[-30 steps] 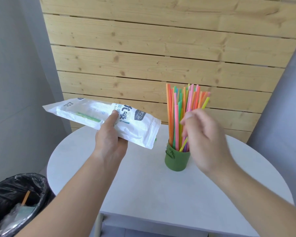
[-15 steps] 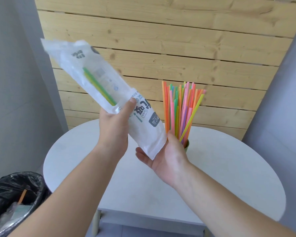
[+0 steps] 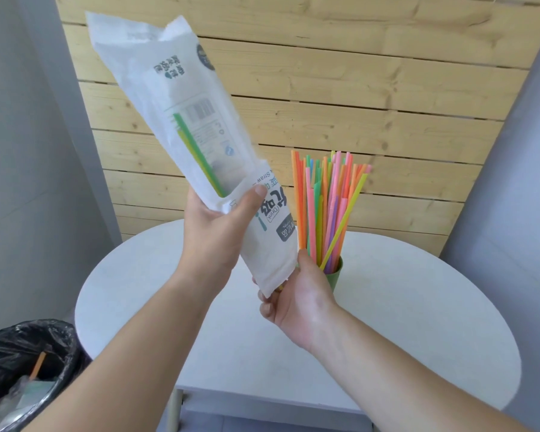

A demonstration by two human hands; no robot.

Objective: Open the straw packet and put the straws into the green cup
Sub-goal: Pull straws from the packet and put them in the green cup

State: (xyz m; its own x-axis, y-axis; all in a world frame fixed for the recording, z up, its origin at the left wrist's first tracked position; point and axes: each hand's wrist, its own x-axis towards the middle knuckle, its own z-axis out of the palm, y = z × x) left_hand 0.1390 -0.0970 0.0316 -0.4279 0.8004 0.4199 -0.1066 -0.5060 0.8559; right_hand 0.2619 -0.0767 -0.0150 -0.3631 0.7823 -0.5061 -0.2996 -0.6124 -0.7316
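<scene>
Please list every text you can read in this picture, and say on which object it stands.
"Drink": on the straw packet, upside down.
"Straw": same packet, near the left hand.
Other characters, barcode digits and small print on it: not readable.

Both forearms are raised from the lower corners toward the middle. The left hand (image 3: 215, 235) is held higher, and the packet (image 3: 181, 120) is gripped in it, with the thumb laid across the front and the fingers hidden behind. The right hand (image 3: 296, 294) is turned palm up beneath the packet's lower end, fingers (image 3: 267, 308) loosely curled, thumb against its edge; whether anything is pinched cannot be told.
</scene>
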